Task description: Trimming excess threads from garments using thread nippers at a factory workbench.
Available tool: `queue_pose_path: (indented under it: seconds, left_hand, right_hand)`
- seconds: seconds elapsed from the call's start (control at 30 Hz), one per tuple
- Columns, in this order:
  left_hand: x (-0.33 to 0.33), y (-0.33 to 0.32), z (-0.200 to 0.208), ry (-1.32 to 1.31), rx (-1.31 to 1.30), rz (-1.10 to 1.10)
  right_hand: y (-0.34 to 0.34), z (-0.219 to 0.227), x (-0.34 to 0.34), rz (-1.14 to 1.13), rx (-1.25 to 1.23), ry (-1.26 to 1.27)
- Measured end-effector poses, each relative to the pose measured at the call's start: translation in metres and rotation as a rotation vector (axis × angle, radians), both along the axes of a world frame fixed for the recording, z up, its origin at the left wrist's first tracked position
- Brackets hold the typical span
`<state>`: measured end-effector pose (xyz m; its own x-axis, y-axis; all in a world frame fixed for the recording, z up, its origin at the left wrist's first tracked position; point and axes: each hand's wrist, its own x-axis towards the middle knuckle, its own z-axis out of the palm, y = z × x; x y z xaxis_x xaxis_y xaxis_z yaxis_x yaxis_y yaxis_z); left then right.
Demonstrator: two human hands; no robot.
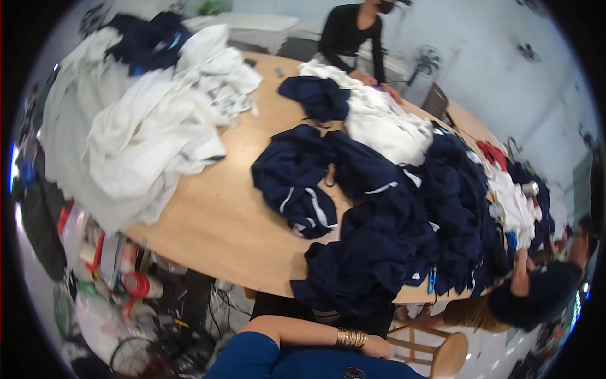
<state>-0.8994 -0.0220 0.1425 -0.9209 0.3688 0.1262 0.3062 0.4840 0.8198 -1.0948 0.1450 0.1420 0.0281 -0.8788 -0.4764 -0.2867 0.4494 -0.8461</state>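
My left forearm crosses low in front of my body, with gold bracelets point(351, 338) round the wrist. Only the back part of my left hand point(377, 347) shows beside my blue clothing; its fingers are hidden. My right hand is out of sight. Nearest to the left hand, a heap of navy garments point(372, 252) with white trim hangs over the near table edge. Left of that heap lies a bundled navy garment point(293, 177) with white piping. A small blue tool or pen point(432, 281) rests at the edge, right of the heap.
White garments point(145, 126) pile high on the table's point(208, 215) left. Across the table a person in black point(350, 38) touches white cloth point(385, 120). Another person point(536, 294) sits at the right. A wooden stool point(449, 355), bags and a fan point(136, 357) stand below.
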Motion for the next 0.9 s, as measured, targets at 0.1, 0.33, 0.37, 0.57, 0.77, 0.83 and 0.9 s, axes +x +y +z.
queue_pose_path:
  seconds: [0.1, 0.33, 0.37, 0.57, 0.77, 0.83, 0.9]
  left_hand:
    - [0.013, 0.007, -0.002, 0.060, 0.204, 0.189]
    - [0.009, 0.011, 0.019, 0.252, 0.189, 0.302]
    - [0.008, 0.011, 0.023, 0.208, 0.274, 0.236]
    - [0.003, 0.011, 0.043, -0.275, 0.487, -0.246]
    - [0.003, 0.000, 0.044, -0.243, -0.025, -0.161]
    - [0.003, -0.003, 0.048, -0.186, -0.227, -0.164]
    - [-0.005, -0.009, 0.055, -0.212, -0.287, -0.170]
  right_hand:
    - [-0.049, 0.038, 0.029, 0.015, 0.029, 0.054]
    - [0.022, 0.033, 0.067, -0.241, 0.054, 0.046]
    - [0.048, 0.025, 0.083, -0.290, 0.066, 0.037]
    - [0.040, 0.029, 0.093, -0.535, 0.333, -0.124]
    - [0.031, 0.057, 0.089, -0.809, 0.473, -0.534]
    - [0.032, 0.057, 0.090, -0.784, 0.490, -0.607]
    - [0.030, 0.058, 0.091, -0.727, 0.499, -0.655]
